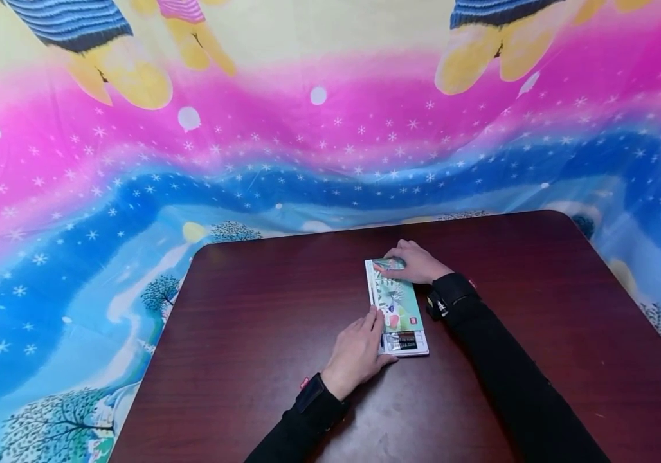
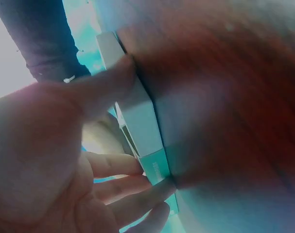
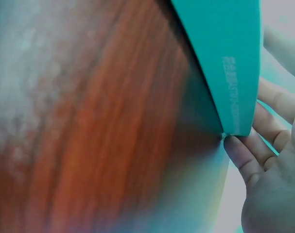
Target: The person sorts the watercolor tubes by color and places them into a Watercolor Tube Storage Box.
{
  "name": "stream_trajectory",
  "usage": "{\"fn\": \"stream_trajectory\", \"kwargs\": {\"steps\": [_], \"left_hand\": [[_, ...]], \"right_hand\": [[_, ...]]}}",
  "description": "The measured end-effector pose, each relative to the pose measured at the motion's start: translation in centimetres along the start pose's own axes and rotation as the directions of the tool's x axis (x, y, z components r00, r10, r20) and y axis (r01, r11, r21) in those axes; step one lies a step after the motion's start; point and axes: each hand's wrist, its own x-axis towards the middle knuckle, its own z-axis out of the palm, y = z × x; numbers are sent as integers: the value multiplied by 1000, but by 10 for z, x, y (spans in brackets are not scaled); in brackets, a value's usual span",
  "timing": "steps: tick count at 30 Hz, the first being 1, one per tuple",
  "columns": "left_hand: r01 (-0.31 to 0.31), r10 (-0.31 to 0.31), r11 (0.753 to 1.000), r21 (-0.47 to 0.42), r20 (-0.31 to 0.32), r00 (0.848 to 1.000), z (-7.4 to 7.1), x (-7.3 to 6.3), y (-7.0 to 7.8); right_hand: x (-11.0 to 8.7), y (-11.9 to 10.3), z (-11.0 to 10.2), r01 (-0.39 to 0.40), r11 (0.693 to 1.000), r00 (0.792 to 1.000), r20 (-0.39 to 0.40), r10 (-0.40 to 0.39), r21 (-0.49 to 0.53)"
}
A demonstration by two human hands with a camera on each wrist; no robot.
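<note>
A flat paint box with a light green printed sleeve point(image 1: 398, 297) lies on the table. From its near end sticks out a white inner tray point(image 1: 420, 352), in which dark-labelled tubes point(image 1: 404, 341) show. My left hand point(image 1: 352, 354) grips the near left corner, thumb at the tray's near end and fingers along the left side. In the left wrist view the thumb touches the white tray wall point(image 2: 145, 124) and fingertips touch the green sleeve side. My right hand point(image 1: 415, 263) holds the sleeve's far end. Its fingertips meet the sleeve's corner in the right wrist view.
The box rests on a dark red-brown wooden table point(image 1: 261, 308) with rounded far corners. Behind the table hangs a colourful printed cloth point(image 1: 307, 154), pink and blue with snowflakes. Black sleeves cover both forearms.
</note>
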Motion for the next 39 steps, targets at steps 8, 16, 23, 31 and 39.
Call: {"fn": "stream_trajectory", "kwargs": {"steps": [8, 16, 23, 31, 39], "left_hand": [[-33, 43, 996, 79, -128, 991, 2, 0, 1], [-46, 60, 997, 66, -217, 974, 7, 5, 0], [-45, 52, 998, 38, -221, 974, 7, 11, -1], [-33, 38, 999, 28, -223, 974, 6, 15, 0], [-23, 28, 999, 26, -219, 975, 7, 15, 0]], "right_hand": [[-3, 0, 0, -11, 1000, 1000, 5, 11, -2], [-8, -4, -1, -13, 1000, 1000, -11, 13, 11], [-11, -8, -2, -15, 1000, 1000, -7, 15, 19], [-12, -7, -3, -9, 1000, 1000, 0, 9, 17], [-12, -10, -3, -12, 1000, 1000, 20, 12, 0]]}}
